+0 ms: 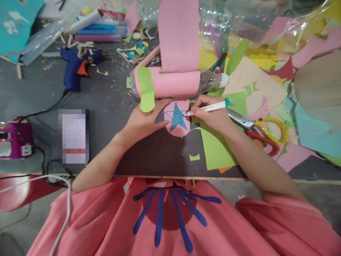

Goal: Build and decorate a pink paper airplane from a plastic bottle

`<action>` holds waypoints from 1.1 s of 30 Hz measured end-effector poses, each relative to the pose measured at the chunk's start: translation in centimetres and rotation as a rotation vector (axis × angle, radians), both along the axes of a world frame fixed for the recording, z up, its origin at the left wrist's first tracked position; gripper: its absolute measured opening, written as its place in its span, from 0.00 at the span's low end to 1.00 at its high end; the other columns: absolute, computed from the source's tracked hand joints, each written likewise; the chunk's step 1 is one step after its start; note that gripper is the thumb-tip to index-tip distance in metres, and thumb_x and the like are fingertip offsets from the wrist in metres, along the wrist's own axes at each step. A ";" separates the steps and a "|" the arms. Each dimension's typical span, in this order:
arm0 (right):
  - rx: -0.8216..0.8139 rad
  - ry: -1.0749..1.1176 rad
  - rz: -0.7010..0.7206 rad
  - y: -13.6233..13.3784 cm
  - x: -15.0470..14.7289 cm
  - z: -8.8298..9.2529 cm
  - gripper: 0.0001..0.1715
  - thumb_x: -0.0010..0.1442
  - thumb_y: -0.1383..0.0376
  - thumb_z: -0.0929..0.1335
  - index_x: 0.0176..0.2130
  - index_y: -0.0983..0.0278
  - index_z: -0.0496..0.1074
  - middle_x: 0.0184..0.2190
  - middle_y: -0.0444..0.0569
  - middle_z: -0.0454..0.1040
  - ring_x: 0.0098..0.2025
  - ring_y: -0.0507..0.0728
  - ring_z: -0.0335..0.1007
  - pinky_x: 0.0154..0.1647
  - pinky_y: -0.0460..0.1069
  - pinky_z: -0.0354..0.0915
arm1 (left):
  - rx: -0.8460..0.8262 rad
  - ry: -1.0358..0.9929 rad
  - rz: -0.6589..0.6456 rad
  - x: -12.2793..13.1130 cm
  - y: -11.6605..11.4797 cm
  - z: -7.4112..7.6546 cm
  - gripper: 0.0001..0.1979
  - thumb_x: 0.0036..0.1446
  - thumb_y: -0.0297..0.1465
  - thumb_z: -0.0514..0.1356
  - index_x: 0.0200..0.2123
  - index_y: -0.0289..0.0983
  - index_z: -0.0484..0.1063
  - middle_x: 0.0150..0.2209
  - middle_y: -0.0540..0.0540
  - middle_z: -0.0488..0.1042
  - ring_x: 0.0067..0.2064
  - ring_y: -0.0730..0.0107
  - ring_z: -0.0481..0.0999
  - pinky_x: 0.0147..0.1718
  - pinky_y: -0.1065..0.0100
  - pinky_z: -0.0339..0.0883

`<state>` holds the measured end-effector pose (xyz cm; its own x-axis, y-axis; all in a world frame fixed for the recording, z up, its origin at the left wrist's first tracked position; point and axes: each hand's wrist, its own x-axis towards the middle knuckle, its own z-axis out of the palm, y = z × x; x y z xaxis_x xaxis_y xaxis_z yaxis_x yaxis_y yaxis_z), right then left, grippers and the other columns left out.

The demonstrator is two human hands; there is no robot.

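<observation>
A plastic bottle [210, 81] wrapped in pink paper [173, 83] lies on its side, its white cap to the right. Pink paper wings stick out above and below it, with green strips [146, 87] near its left end. On the lower pink wing [181, 132] is a blue star [176, 119], partly coloured in. My right hand [206, 110] pinches a white marker [213, 106], its tip touching the star's right side. My left hand [145, 119] lies with fingers apart, thumb and forefinger against the wing's left edge and the bottle's underside.
Scissors [247, 122] with yellow and red handles lie right of my right hand on green paper [218, 145]. A blue glue gun [73, 67], a phone [74, 138] and a purple box [16, 140] with cords are at left. Markers [101, 30] and paper scraps lie farther back.
</observation>
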<state>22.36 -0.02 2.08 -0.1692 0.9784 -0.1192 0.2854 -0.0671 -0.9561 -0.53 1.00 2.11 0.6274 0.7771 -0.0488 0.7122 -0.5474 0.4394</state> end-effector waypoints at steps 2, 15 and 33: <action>-0.015 -0.013 0.004 0.0 0.0 0.1 0.12 0.50 0.68 0.69 0.20 0.62 0.64 0.17 0.40 0.69 0.19 0.48 0.64 0.19 0.45 0.58 | 0.004 0.006 0.001 0.0 0.0 0.0 0.29 0.58 0.36 0.58 0.61 0.35 0.59 0.47 0.41 0.73 0.46 0.62 0.73 0.50 0.62 0.65; -0.010 0.017 -0.031 -0.1 0.2 -0.3 0.10 0.53 0.66 0.69 0.23 0.61 0.66 0.19 0.41 0.71 0.19 0.48 0.65 0.20 0.45 0.62 | -0.050 0.022 0.040 0.4 0.0 0.6 0.28 0.58 0.36 0.58 0.61 0.38 0.60 0.46 0.43 0.74 0.47 0.63 0.73 0.49 0.65 0.66; 0.045 -0.031 -0.046 -0.1 0.1 -0.2 0.11 0.53 0.67 0.69 0.22 0.61 0.66 0.18 0.40 0.68 0.20 0.48 0.63 0.21 0.46 0.59 | -0.023 0.002 0.022 0.2 0.1 0.3 0.27 0.57 0.37 0.58 0.60 0.38 0.61 0.46 0.43 0.74 0.48 0.62 0.73 0.50 0.65 0.64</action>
